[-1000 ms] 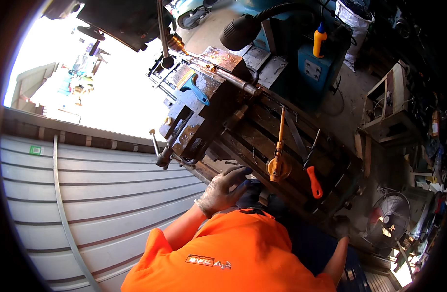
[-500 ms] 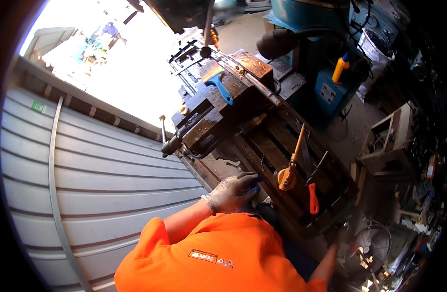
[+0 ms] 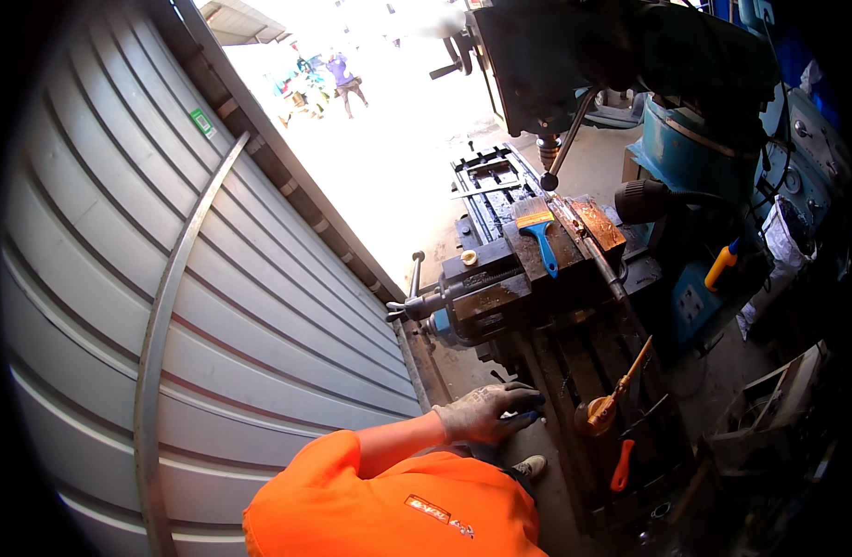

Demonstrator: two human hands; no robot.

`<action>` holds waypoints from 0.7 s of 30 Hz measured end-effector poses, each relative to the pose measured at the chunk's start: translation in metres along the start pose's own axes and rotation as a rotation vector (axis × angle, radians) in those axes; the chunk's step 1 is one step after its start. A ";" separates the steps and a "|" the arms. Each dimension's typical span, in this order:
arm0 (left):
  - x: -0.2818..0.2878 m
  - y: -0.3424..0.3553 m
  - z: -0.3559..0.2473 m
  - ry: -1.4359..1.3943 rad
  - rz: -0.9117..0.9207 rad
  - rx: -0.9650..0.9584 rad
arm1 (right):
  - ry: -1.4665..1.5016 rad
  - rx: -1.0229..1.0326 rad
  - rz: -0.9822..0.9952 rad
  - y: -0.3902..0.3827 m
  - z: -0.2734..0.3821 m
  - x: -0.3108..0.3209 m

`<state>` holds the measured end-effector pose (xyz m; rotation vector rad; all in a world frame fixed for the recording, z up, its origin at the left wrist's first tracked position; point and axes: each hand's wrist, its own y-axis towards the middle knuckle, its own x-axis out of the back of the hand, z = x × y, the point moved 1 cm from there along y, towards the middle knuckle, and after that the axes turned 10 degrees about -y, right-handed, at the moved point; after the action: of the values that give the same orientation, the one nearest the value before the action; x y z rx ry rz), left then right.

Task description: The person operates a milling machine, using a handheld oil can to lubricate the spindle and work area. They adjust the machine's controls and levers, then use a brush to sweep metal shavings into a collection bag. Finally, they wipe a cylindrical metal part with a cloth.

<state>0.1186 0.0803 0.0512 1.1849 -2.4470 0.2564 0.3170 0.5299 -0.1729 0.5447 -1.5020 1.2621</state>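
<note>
Workshop: ribbed metal wall (image 3: 83,306) left of the vise (image 3: 486,306), bright yard beyond.
Slotted table (image 3: 574,362): dark, running toward us from the vise; nearest thing to our hands.
Left hand (image 3: 486,413): gloved, nearer us than the vise; fingers loosely bent, open, nothing seen in it. Contact with the table edge: we cannot tell.
Right hand: out of view; we cannot tell its state.
On the table, nearer us than the vise: spouted can (image 3: 595,416), orange-handled tool (image 3: 622,467).
On the vise: blue-handled brush (image 3: 546,249), lying unheld.
Right of the brush, over the vise: metal rod (image 3: 600,262), beside a brown block (image 3: 600,227).
Progress: flecks on the block look like cuttings, so we judge some machining done; not swept off. How much is left, we cannot tell.
</note>
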 end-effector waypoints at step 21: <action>0.177 -0.025 0.028 -0.237 -0.658 0.058 | -0.053 0.000 0.208 -0.056 -0.024 -0.032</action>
<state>0.0323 -0.0701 0.1027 2.0555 -2.0838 -0.0116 0.3853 0.5234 -0.1805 0.4325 -1.6356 1.4166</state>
